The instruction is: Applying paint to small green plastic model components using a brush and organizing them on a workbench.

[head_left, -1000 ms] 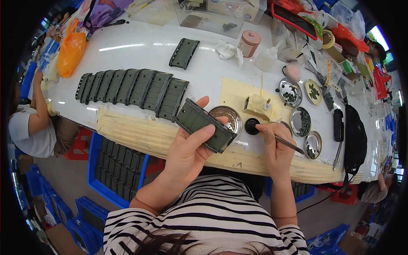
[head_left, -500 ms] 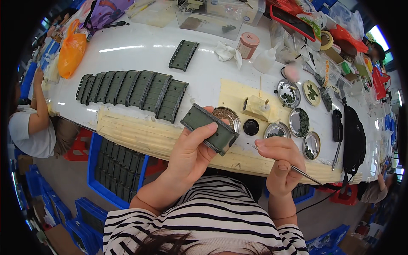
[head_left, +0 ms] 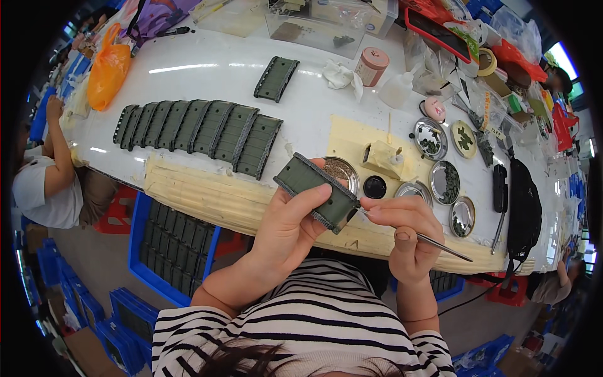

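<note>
Olive-green and ridged, a rectangular panel (head_left: 318,191) is gripped tilted above the bench (head_left: 207,75) edge by the left hand (head_left: 286,229), its end turned toward the right hand (head_left: 402,235), whose fingers pinch a thin brush (head_left: 433,240) against it, paint dishes (head_left: 440,160) within reach.

Both forearms rise from the lower edge, bare below striped sleeves, and the hands meet near the desk's near edge. The left hand (head_left: 286,223) is cupped, thumb across the front and fingers curled behind in a firm grip. The right hand (head_left: 405,229) pinches with thumb and forefinger, its other fingers folded under, wrist bent inward toward the left.
</note>
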Available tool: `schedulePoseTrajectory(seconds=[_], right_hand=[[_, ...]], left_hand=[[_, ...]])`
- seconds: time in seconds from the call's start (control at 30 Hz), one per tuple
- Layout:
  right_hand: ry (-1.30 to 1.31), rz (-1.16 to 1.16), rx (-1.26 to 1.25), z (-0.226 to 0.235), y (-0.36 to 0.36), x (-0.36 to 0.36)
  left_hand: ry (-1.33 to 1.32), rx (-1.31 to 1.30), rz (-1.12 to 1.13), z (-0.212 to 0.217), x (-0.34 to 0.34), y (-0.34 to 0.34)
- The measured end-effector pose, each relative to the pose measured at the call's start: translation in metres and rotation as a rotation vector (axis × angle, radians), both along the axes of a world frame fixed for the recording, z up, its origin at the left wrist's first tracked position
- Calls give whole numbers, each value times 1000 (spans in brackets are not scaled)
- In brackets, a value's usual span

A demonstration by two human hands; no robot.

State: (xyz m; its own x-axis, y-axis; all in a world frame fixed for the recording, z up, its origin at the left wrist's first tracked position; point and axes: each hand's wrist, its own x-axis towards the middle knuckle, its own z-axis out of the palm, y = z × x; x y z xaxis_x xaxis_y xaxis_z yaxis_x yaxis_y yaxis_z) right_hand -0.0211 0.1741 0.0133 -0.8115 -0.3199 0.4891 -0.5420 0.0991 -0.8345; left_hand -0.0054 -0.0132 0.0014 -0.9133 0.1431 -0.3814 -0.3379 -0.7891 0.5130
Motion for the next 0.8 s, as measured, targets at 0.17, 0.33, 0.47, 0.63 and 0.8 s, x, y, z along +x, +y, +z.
schedulePoseTrajectory(seconds=[0.17, 0.33, 0.47, 0.63, 0.8], right_hand=[[2, -3, -10, -1, -1, -1], [-9, 5, -6, -1, -2, -2], [0, 5, 13, 0, -2, -2], [23, 3, 31, -1, -2, -3], [109, -29, 79, -4, -4, -3]], left_hand=[[-20, 2, 17, 1, 0, 0], [-31, -17, 31, 0, 0, 2], [-31, -11, 31, -1, 0, 1], [-31, -7, 38, 1, 0, 2], [-26, 7, 37, -1, -1, 2]])
